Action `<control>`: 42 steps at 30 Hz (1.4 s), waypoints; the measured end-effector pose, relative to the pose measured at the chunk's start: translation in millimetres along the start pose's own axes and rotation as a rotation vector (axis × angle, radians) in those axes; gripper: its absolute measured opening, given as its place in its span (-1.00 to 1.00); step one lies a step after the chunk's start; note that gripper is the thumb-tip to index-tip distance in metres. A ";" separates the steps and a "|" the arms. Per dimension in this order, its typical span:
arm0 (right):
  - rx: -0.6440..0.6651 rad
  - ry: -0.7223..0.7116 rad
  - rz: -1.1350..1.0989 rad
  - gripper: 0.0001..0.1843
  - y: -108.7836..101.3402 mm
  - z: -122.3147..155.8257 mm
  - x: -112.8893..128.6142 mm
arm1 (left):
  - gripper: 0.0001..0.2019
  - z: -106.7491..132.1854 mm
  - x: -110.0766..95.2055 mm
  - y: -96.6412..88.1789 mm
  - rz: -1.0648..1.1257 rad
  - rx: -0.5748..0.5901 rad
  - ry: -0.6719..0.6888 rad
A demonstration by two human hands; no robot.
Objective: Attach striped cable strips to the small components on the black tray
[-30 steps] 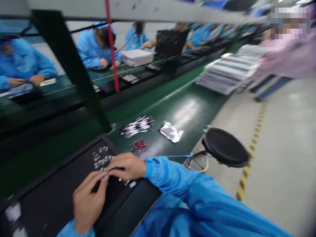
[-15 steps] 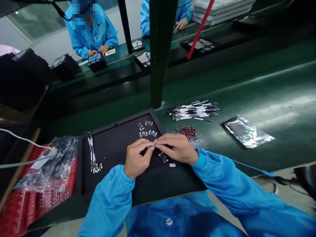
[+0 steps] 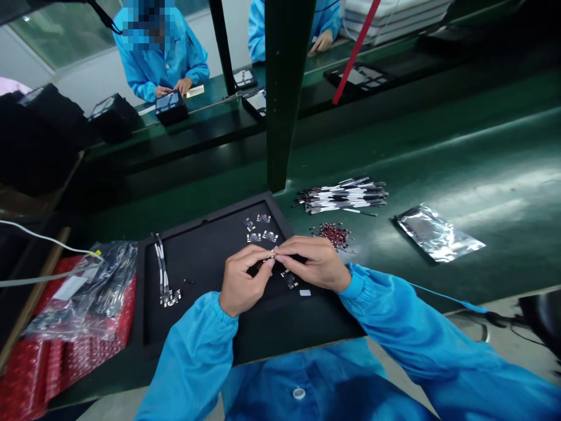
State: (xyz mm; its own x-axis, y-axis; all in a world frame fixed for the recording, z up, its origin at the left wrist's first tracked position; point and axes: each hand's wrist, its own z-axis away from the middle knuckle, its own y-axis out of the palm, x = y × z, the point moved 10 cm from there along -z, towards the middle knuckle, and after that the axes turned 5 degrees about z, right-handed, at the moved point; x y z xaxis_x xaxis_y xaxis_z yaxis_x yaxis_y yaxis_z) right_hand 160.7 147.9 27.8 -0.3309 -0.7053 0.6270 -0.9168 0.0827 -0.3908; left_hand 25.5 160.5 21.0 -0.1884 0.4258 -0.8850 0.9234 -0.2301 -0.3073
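Note:
Both my hands meet over the right part of a black tray [image 3: 205, 222], their fingertips pinched together. Between them is what looks like a small circuit board [image 3: 273, 252], mostly hidden by the fingers. My left hand [image 3: 244, 279] is closed on its left side, and my right hand [image 3: 313, 262] is closed on its right. Several loose circuit boards [image 3: 253, 237] lie in the tray just beyond the fingers, and a dark one [image 3: 289, 279] lies below my right hand. Strips with white sleeves [image 3: 162, 266] joined to boards rest at the tray's left side.
Past my right hand are a pile of tiny red-and-black parts [image 3: 335, 236], a bundle of white-and-black strips [image 3: 346, 196] and a silver bag [image 3: 438, 234]. Clear bags on red bubble wrap [image 3: 87, 345] lie left. A dark post [image 3: 284, 105] rises behind the tray. Co-workers [image 3: 166, 64] sit opposite.
My fingertips have shifted very slightly around the small part, and a little more of it shows. The whole view has drifted slightly; the other things lie as before.

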 end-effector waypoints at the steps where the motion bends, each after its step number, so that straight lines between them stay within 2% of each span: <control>1: -0.003 0.007 -0.007 -0.85 -0.2 0.3 -0.6 | -0.86 0.1 -0.5 0.1 0.004 0.001 0.008; 14: -0.009 0.037 -0.094 -0.81 1.1 1.0 -3.8 | -0.82 1.9 -15.4 0.3 -0.083 -0.023 0.146; 23: -0.043 -0.003 -0.113 -0.80 -0.3 0.8 -0.6 | -0.84 1.0 -18.5 0.9 -0.077 -0.026 0.160; 35: -0.035 -0.012 0.007 -0.76 -2.9 -0.9 3.3 | -0.89 0.3 -0.6 -3.3 -0.020 -0.073 -0.004; 39: -0.037 0.016 0.004 -0.82 -3.4 -1.2 0.6 | -0.89 3.0 7.4 -5.1 0.013 -0.105 -0.067; 42: -0.028 -0.004 -0.006 -0.85 -4.2 -3.7 2.3 | -0.90 3.9 7.7 -4.2 0.012 -0.092 -0.058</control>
State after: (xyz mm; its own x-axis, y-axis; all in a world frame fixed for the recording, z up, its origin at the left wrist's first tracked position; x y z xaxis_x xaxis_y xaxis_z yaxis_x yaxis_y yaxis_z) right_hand 162.9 148.5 33.4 -0.3242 -0.7088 0.6264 -0.9248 0.0982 -0.3675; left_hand 18.9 161.3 14.1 -0.1936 0.3714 -0.9081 0.9519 -0.1530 -0.2655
